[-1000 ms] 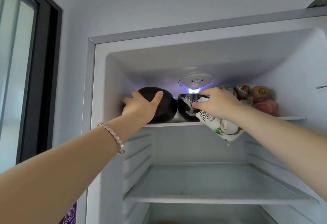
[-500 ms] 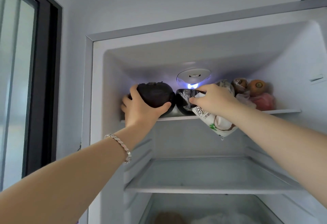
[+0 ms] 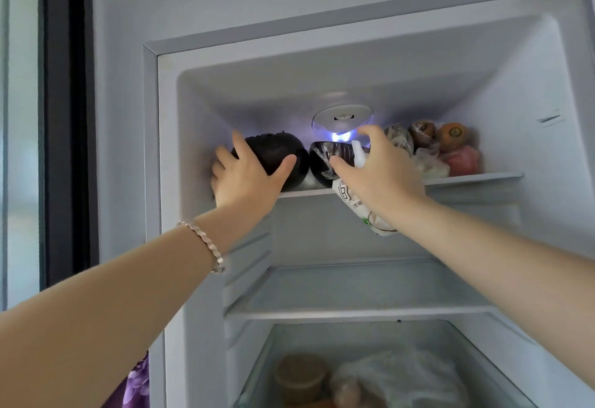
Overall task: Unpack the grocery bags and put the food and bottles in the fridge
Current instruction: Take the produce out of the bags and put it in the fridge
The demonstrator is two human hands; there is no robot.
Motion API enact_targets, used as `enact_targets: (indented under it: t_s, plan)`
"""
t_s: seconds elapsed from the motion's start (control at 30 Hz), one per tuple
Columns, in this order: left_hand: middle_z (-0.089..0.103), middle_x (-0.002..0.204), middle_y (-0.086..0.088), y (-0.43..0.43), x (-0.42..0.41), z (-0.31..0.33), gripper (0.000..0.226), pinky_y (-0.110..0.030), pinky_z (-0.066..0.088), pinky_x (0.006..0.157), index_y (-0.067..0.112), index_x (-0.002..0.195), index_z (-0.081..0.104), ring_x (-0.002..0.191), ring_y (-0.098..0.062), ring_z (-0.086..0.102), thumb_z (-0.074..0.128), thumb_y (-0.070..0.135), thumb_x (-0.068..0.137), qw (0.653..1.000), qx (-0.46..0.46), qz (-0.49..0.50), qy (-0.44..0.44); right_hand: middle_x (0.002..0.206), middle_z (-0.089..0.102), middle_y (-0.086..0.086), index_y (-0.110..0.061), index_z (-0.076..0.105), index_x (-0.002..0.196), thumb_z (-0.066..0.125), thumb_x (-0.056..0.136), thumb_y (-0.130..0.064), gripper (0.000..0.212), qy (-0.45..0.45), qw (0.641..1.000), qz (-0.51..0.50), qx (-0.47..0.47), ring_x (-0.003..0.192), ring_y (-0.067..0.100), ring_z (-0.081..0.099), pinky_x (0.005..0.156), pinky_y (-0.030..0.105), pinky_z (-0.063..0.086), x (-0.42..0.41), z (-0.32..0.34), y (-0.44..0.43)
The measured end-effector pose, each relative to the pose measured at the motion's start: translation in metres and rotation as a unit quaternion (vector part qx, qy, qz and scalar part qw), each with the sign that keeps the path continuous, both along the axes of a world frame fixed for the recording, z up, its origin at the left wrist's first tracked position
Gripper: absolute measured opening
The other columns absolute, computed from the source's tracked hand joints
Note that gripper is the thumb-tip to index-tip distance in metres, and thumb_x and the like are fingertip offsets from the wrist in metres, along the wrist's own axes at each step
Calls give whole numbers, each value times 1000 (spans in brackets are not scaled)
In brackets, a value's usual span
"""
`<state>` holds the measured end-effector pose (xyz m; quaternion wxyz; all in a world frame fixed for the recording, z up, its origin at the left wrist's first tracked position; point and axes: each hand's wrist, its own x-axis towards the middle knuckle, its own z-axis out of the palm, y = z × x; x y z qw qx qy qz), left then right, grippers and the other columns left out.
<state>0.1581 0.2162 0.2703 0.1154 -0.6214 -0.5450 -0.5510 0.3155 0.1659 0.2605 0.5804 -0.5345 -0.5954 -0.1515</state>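
The fridge stands open in front of me. On its top shelf (image 3: 467,179) my left hand (image 3: 248,179) grips a dark round eggplant (image 3: 283,150) at the far left, fingers behind its left side and thumb across its front. Beside it lies a second dark eggplant (image 3: 322,163) in plastic wrap. My right hand (image 3: 383,176) holds a white pouch (image 3: 360,211) with a coconut picture by its upper part. The pouch's lower end hangs over the shelf's front edge.
Wrapped vegetables, a carrot (image 3: 450,134) and a red item (image 3: 463,159) fill the top shelf's right end. The fridge lamp (image 3: 343,118) glows above. The middle shelf (image 3: 354,311) is bare. Below it lie a brown container (image 3: 299,378) and a plastic bag (image 3: 396,382). A dark window frame (image 3: 69,118) stands to the left.
My left hand has shifted from the eggplant's front to its lower left side. My right hand's thumb and fingers have spread wider over the pouch. My view has tilted down a little.
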Motion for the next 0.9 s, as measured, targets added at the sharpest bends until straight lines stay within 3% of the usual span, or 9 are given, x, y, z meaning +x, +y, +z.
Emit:
enact_targets:
  t_s: [0.1, 0.17, 0.3, 0.4, 0.47, 0.53, 0.6, 0.7, 0.9]
  plan:
    - [34, 136, -6, -28, 4, -42, 56, -32, 30, 104, 12, 139, 32, 124, -22, 33, 52, 35, 91, 974, 184, -131, 6, 92, 54, -9, -29, 47, 117, 61, 83, -46, 40, 38, 997, 67, -3, 84, 16, 54, 69, 29, 41, -4, -35, -18]
    - [47, 106, 4, -45, 5, -94, 24, -16, 38, 85, 18, 112, 50, 96, -4, 45, 50, 19, 88, 953, 203, -226, 10, 84, 55, -10, -27, 51, 104, 62, 83, -40, 27, 75, 989, 112, -64, 78, 15, 56, 64, 29, 40, -3, -65, -18]
    - [57, 61, 5, -50, 20, -216, 24, -25, 47, 54, 25, 72, 55, 46, -6, 49, 49, 6, 86, 929, -202, -303, -58, 72, 58, -10, -24, 60, 86, 62, 79, -27, 7, 80, 971, 118, -193, 71, 16, 57, 58, 24, 39, 1, -141, -10]
    - [60, 59, -1, -48, 39, -290, 20, -23, 47, 44, 14, 70, 54, 39, -8, 54, 47, 7, 88, 837, -462, -282, -82, 68, 61, -7, -22, 59, 74, 59, 78, -24, 4, 59, 955, 103, -272, 67, 14, 57, 56, 23, 40, 9, -195, -10]
    - [59, 68, -9, -49, 51, -318, 17, -25, 49, 41, 8, 77, 48, 49, -15, 57, 46, 14, 93, 737, -589, -271, -191, 68, 62, -6, -22, 58, 72, 56, 78, -24, 7, 42, 950, 81, -300, 71, 16, 59, 61, 26, 43, 17, -221, -11]
    - [54, 74, -18, -44, 56, -327, 17, -34, 51, 49, 4, 81, 41, 58, -26, 55, 47, 14, 94, 626, -637, -260, -367, 66, 62, -5, -22, 57, 71, 55, 77, -24, 7, 37, 947, 67, -313, 72, 18, 61, 65, 28, 46, 24, -237, -12]
    - [52, 67, -18, -32, 60, -331, 18, -40, 45, 58, 4, 77, 38, 61, -28, 49, 44, 10, 94, 557, -585, -256, -531, 67, 63, -4, -21, 59, 73, 55, 77, -23, 6, 44, 942, 56, -328, 70, 19, 63, 63, 28, 47, 33, -249, -13]
    - [49, 66, -15, -15, 72, -327, 21, -37, 42, 61, 5, 72, 38, 61, -25, 47, 36, 8, 92, 538, -493, -243, -639, 72, 64, -2, -18, 61, 79, 56, 80, -22, 7, 59, 939, 35, -337, 72, 20, 61, 60, 27, 43, 44, -259, -19]
    - [51, 68, -4, -21, 90, -327, 28, -32, 42, 63, 10, 68, 43, 61, -13, 49, 32, 4, 92, 575, -500, -247, -599, 94, 63, 2, -14, 63, 93, 56, 82, -18, 14, 86, 964, -12, -251, 80, 17, 51, 62, 20, 28, 63, -253, -25]
